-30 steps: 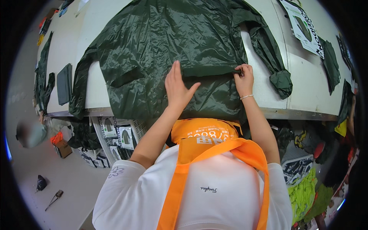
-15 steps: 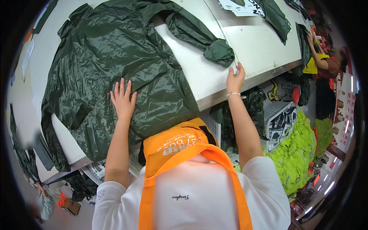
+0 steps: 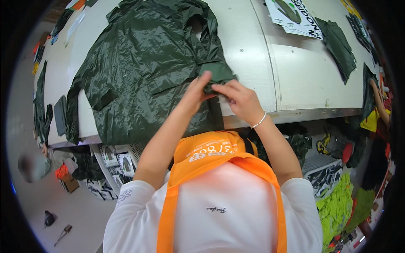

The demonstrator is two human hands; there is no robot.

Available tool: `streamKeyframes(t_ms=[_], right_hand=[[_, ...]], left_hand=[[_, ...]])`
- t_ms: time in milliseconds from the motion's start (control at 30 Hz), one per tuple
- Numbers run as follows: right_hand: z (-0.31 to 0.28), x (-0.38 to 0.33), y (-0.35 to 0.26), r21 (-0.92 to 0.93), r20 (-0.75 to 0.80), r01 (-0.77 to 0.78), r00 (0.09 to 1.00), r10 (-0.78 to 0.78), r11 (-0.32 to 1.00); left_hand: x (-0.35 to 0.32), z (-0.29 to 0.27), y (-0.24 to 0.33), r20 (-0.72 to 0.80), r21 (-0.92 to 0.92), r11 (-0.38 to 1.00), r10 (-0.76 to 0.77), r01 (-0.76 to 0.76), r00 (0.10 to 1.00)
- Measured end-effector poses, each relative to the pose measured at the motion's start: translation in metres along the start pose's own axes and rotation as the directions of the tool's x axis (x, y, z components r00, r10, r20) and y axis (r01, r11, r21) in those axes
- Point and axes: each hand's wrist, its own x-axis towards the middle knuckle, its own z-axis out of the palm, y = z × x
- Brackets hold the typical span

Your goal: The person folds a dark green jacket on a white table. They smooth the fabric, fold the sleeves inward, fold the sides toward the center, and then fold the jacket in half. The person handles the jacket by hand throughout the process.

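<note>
A large dark green glossy jacket (image 3: 143,71) lies spread on the white table (image 3: 291,80), its lower part hanging over the near edge. One sleeve is folded in across the body, and its cuff (image 3: 216,75) ends right at my hands. My left hand (image 3: 195,93) pinches the cuff from the left. My right hand (image 3: 237,99), with a bead bracelet on its wrist, grips the same cuff from the right. The two hands meet over the table's near edge.
Folded dark green pieces (image 3: 339,48) and a printed sheet (image 3: 293,14) lie at the far right of the table. Another person's arm (image 3: 379,105) reaches in at the right rim. Bright green fabric (image 3: 337,206) is piled lower right. More dark pieces (image 3: 42,109) hang at the left.
The sleeve that lay out to the right is now folded in over the jacket. My left hand left the jacket body and joined my right hand on the cuff.
</note>
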Motion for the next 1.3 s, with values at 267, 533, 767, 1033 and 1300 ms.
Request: streamKeyframes(t_ms=[267,533,767,1033,1300], right_hand=[[-0.026,0.011,0.030,0.273,-0.237,-0.321,0.892,0.386,0.907],[-0.036,0.031,0.044,0.634,0.163,-0.410,0.899,0.405,0.656],[-0.033,0.041,0.049,0.495,0.072,-0.402,0.902,0.425,0.770],[-0.052,0.045,0.047,0.568,0.232,-0.435,0.899,0.371,0.699],[-0.054,0.060,0.032,0.575,0.136,-0.374,0.921,0.366,0.728]], left_hand=[[-0.009,0.003,-0.001,0.026,-0.204,0.978,0.045,-0.039,0.999],[-0.008,-0.025,-0.008,0.093,-0.452,0.887,-0.055,0.092,0.994],[0.002,-0.010,0.018,-0.014,-0.242,0.970,0.036,-0.038,0.999],[0.025,-0.020,-0.011,-0.132,0.605,0.695,0.568,-0.387,0.812],[0.022,0.039,0.067,0.320,0.401,0.818,0.297,-0.413,0.900]])
